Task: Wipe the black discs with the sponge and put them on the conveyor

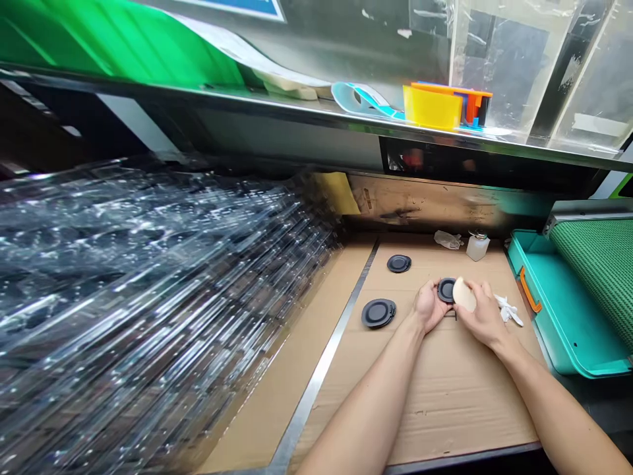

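Note:
My left hand [429, 307] holds a round black plastic lid [446, 289] with a raised rim, a little above the cardboard. Beside it, my right hand [482, 313] grips a pale cream pad [463, 296], which looks like a thin sponge or cloth, close against the lid's right edge. Two similar black lids lie on the cardboard to the left: one farther back [399, 264] and one nearer [378, 313]. Just right of my right hand is a crumpled white scrap [509, 311], partly hidden by it.
Stacked clear plastic trays [188, 297] fill the left side. A small clear bottle [477, 246] and a crumpled plastic bag [448, 239] stand behind my hands. On the right sit a teal bin [564, 330] and a green conveyor belt [598, 264]. A metal shelf holds a yellow box [432, 107].

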`<state>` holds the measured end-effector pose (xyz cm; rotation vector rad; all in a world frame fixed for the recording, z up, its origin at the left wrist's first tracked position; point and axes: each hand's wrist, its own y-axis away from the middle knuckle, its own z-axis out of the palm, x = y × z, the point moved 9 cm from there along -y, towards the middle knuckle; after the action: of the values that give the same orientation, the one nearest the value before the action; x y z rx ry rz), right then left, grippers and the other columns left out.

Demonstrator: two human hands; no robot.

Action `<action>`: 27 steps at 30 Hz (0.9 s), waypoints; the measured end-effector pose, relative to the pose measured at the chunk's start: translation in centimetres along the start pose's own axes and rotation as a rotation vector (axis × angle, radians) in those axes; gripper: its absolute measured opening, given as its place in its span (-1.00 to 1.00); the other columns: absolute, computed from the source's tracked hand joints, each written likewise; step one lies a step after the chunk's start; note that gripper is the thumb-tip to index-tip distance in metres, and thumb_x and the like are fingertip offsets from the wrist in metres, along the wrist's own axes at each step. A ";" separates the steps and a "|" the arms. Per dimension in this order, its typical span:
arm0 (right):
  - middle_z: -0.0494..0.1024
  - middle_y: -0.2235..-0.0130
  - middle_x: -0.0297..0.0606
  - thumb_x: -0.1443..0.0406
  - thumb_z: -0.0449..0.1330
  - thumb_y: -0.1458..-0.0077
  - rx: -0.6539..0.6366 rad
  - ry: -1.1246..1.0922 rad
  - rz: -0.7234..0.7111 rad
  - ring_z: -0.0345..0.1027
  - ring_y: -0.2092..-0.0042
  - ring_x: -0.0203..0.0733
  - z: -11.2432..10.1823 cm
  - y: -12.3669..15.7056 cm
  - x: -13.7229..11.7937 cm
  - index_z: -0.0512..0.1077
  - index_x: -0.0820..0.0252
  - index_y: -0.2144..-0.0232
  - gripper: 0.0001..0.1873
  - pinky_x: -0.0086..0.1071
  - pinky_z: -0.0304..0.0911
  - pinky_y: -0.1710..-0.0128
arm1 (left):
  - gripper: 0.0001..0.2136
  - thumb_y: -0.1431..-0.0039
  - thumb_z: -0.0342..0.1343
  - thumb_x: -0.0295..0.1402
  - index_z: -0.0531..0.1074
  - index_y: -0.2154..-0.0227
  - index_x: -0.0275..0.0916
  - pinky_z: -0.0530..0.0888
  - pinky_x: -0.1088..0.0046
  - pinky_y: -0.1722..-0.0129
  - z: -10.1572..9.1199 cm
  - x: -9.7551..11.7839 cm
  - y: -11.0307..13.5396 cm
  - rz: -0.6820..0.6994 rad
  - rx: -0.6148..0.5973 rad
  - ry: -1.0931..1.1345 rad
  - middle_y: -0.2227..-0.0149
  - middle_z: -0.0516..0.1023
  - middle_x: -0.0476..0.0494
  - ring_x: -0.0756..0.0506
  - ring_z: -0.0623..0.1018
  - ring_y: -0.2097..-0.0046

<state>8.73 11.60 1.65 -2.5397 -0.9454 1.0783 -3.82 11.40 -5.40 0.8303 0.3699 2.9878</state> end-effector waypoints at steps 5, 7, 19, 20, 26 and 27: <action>0.56 -0.05 -0.17 0.15 0.28 -0.10 -0.207 -0.115 0.125 0.44 -0.06 -0.01 1.3 0.1 1.2 0.37 0.07 -0.13 -0.46 -0.11 0.31 -0.09 | -0.69 -0.30 -0.09 -0.41 0.55 0.17 -0.44 0.55 0.23 0.07 0.1 -0.4 0.2 0.002 -0.003 -0.035 0.20 0.63 -0.38 -0.22 0.62 0.12; 0.60 -0.01 -0.19 0.10 0.22 -0.18 -0.168 -0.188 0.158 0.47 -0.03 -0.04 1.4 -0.2 1.6 0.43 0.08 -0.07 -0.57 -0.14 0.32 -0.07 | -0.70 -0.32 -0.06 -0.39 0.54 0.13 -0.41 0.54 0.24 0.04 0.4 -0.9 0.4 -0.004 -0.024 -0.065 0.17 0.63 -0.35 -0.21 0.61 0.10; 0.66 0.09 -0.25 0.19 0.17 -0.23 -0.195 -0.129 0.171 0.54 0.11 -0.11 1.1 -0.9 1.1 0.56 0.11 0.05 -0.70 -0.31 0.37 0.07 | -0.73 -0.33 -0.02 -0.40 0.57 0.21 -0.40 0.52 0.16 -0.06 0.2 -1.7 0.4 -0.013 -0.023 -0.099 0.18 0.65 -0.35 -0.23 0.62 0.06; 0.65 0.06 -0.22 0.19 0.13 -0.27 -0.122 -0.032 0.182 0.54 0.08 -0.09 0.7 -0.9 1.0 0.53 0.10 -0.02 -0.67 -0.30 0.37 0.05 | -0.74 -0.34 -0.03 -0.40 0.56 0.20 -0.40 0.53 0.15 -0.06 0.2 -1.7 0.4 -0.015 -0.022 -0.092 0.18 0.65 -0.35 -0.23 0.62 0.06; 0.60 -0.02 -0.07 0.17 -0.01 -0.39 -0.173 0.362 0.076 0.53 0.04 -0.04 3.3 -1.0 -1.7 0.33 0.15 -0.23 -0.55 -0.31 0.35 0.08 | -0.73 -0.39 -0.05 -0.37 0.54 0.22 -0.36 0.52 0.22 -0.09 0.0 -1.7 0.4 0.002 0.000 -0.032 0.16 0.65 -0.34 -0.21 0.62 0.02; 0.61 -0.01 -0.06 0.15 -0.02 -0.40 -0.165 0.403 0.106 0.54 0.07 -0.04 3.1 -1.2 -1.4 0.31 0.16 -0.24 -0.54 -0.30 0.35 0.11 | -0.72 -0.40 -0.06 -0.36 0.54 0.21 -0.37 0.52 0.22 -0.09 -0.1 -1.7 0.4 0.007 0.012 -0.041 0.16 0.65 -0.35 -0.21 0.62 0.02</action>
<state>5.17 11.50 0.76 -2.8144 -0.8242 0.4920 -2.46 10.81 -6.26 0.8949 0.3850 2.9723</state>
